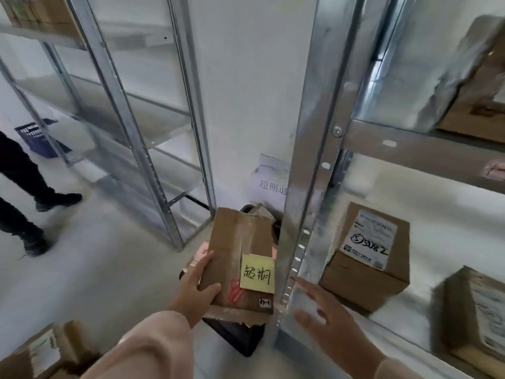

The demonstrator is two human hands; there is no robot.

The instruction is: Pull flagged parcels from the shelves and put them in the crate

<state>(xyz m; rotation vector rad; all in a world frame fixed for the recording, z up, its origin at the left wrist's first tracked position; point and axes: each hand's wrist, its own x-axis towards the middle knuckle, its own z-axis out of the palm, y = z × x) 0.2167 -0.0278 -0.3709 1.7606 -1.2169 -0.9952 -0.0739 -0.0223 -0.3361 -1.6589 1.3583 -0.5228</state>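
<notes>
My left hand (197, 289) grips a brown cardboard parcel (235, 242) by its left edge. A yellow sticky note (257, 273) with handwritten characters is stuck on its top face. The parcel hangs above a dark crate (240, 339) on the floor, which holds other parcels, one with a pink note (203, 250). My right hand (322, 313) is open with fingers spread, beside the metal shelf post (308, 187), holding nothing. On the right shelf sits a labelled box (366, 258).
Metal racks stand left and right. More boxes sit at the right edge (475, 318), upper right (475, 77) and lower left (43, 351). A person's legs (21, 187) are at far left, near a blue basket (38, 138). A white sign (270, 179) leans behind the crate.
</notes>
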